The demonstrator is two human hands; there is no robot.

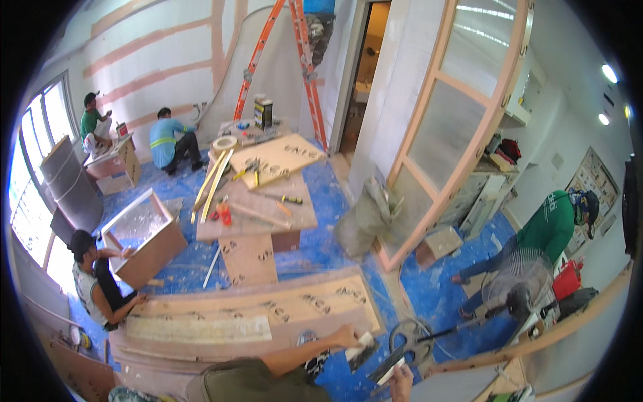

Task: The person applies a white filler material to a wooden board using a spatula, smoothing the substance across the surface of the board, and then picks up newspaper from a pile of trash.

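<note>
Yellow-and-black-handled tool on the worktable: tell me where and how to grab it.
Take the yellow-and-black handle, probably best from the picture's right: the tool lies flat, handle toward the right edge of the worktable, slim dark shaft running left.

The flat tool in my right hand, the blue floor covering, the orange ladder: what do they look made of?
Flat tool: likely metal, dark and smooth, judging by its thin, straight blade. Blue floor covering: probably plastic sheeting, given its creases and slight sheen. Orange ladder: possibly fibreglass, evenly coloured rails with grey, metal-looking fittings.
</note>
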